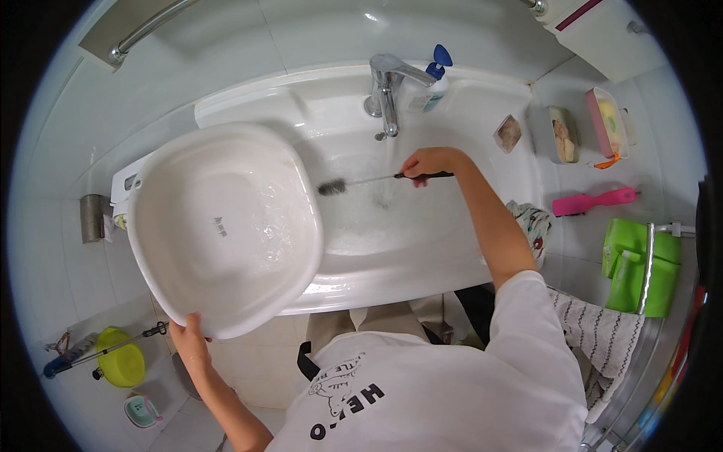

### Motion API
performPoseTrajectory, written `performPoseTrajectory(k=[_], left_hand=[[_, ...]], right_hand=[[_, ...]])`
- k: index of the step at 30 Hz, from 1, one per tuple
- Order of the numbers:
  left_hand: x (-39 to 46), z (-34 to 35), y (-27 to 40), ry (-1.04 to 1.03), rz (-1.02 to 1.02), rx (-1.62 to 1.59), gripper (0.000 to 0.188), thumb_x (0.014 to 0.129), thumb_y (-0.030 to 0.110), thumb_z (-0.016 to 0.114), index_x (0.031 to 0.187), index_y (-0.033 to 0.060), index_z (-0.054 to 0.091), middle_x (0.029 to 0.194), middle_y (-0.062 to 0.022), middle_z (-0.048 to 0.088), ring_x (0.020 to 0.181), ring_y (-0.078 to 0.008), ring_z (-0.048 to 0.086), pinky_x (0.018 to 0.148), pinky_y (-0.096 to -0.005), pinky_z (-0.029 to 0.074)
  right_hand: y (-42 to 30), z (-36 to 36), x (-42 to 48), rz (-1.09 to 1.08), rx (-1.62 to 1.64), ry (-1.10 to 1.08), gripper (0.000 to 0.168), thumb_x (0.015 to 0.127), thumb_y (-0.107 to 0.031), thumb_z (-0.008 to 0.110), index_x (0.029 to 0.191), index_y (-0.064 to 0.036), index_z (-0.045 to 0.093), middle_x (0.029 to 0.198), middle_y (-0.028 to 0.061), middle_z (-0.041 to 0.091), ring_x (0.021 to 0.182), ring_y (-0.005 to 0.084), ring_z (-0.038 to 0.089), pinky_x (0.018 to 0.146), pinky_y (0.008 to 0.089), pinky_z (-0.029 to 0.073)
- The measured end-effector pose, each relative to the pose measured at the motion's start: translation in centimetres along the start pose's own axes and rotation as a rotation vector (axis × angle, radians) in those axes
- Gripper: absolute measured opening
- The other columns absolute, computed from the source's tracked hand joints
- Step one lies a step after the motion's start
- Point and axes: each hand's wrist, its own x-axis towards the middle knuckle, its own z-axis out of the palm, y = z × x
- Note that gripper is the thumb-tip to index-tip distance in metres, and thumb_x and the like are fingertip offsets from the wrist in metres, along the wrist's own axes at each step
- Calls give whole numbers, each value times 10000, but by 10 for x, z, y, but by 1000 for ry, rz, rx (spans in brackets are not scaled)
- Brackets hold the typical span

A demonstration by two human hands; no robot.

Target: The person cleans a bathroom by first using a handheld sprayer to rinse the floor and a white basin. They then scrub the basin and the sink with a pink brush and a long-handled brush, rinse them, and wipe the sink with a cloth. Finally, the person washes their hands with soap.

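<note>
My left hand [191,342] grips the near rim of a white plastic basin [197,186], thumb over the edge, its inside wet. The basin rests across the left part of a white ceramic sink [429,237]. In my right hand [425,165] is the dark handle of a thin bottle brush [370,180], held level above the sink bowl. Its dark bristle head [332,187] points left, close to the basin's right rim but apart from it. Water runs from the chrome faucet [388,93] behind the brush shaft into the bowl.
A pump bottle [425,93] with a blue top stands beside the faucet. A brown soap bar [508,134] sits on the sink's right side. Soap boxes [607,122] and a pink brush [593,201] are on the right wall, near green cloths [644,265]. A yellow-green pail [120,357] is lower left.
</note>
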Motion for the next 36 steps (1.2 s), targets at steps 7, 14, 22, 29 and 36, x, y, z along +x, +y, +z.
performPoseTrajectory(k=[7,14,22,29,36], left_hand=[[-3,21,-9,-129,-19,22,321,700,113,483,992,-17,451,743,-77,526,493,-117,465,352,-230,354],[-9,52,3,-305,-25,28,338,703,91,453,1022,-19,450,746,-81,529,506,-126,476,362,-236,366],[-10,81,5,-394,-21,23,334,695,120,458,989,-37,463,737,-82,531,501,-122,473,358,-233,366],[-3,92,-9,-439,-81,-14,325,680,150,482,953,-26,477,720,-67,520,486,-118,455,354,-224,357],[-1,102,-11,-496,-140,-25,250,675,172,494,850,-5,480,673,-47,505,491,-110,448,360,-214,323]], right_hand=[[-49,-12,-76,286,-368,184,245,807,-195,405,940,-53,554,638,47,591,481,110,483,498,263,411],[-65,-12,-113,357,-463,267,229,803,-193,396,887,-46,550,638,55,604,489,118,520,506,272,428],[-54,-14,-149,305,-424,389,236,811,-212,404,874,-39,552,634,69,605,471,127,533,482,261,446],[-44,6,-113,194,-40,490,238,816,-231,422,805,-28,546,611,65,569,420,128,503,439,240,436],[-1,16,-155,249,-214,561,213,788,-229,497,826,-28,555,647,83,568,508,186,539,542,313,455]])
